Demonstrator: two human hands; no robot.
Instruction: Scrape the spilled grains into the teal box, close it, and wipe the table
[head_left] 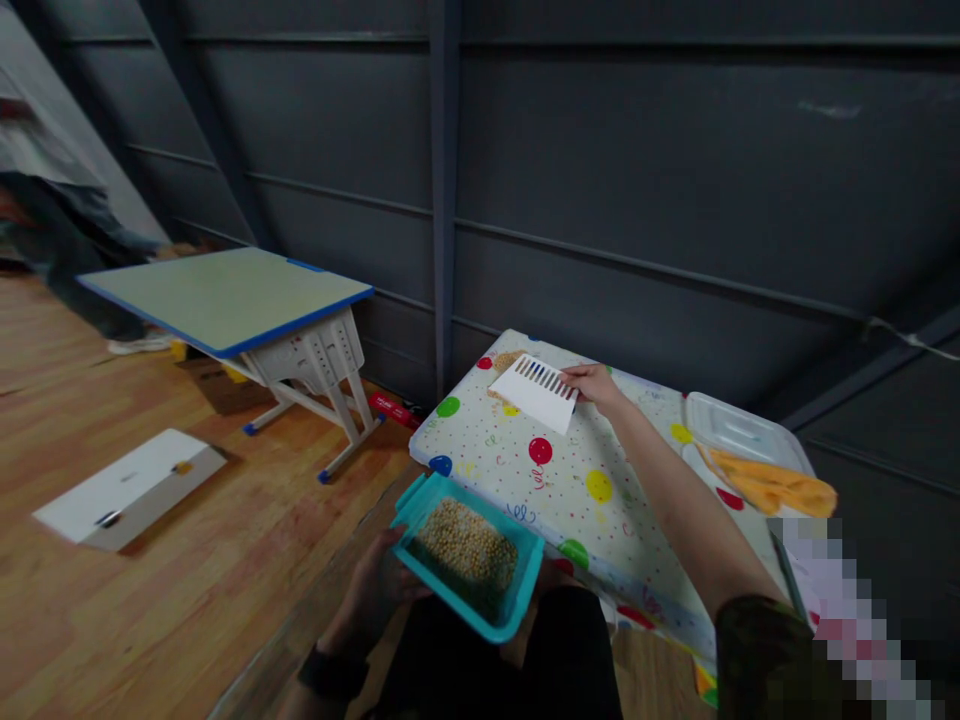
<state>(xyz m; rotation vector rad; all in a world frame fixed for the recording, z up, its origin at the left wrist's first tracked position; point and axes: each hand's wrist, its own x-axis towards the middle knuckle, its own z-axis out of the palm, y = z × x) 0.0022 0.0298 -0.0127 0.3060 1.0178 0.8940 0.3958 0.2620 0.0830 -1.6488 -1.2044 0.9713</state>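
Note:
My left hand (381,582) is closed on the left edge of a teal plastic tray (529,580), which is held over my lap in front of the table's near edge. Small yellowish beans or grains (469,540) cover much of the tray's bottom. Out over the table, my right hand (594,385) grips the right end of a white slotted card (534,408), its row of comb-like slots along the far side. Just beyond the card, a small heap of the same yellowish grains (508,362) lies on the tablecloth, partly hidden by it.
A balloon-print tablecloth (480,450) covers the table against a dark panelled wall. A clear plastic lid (739,425) and an orange cloth (772,483) lie at its right. Leftward stand a school desk (232,295) and a white box (131,487). A blurred person (60,230) is at far left.

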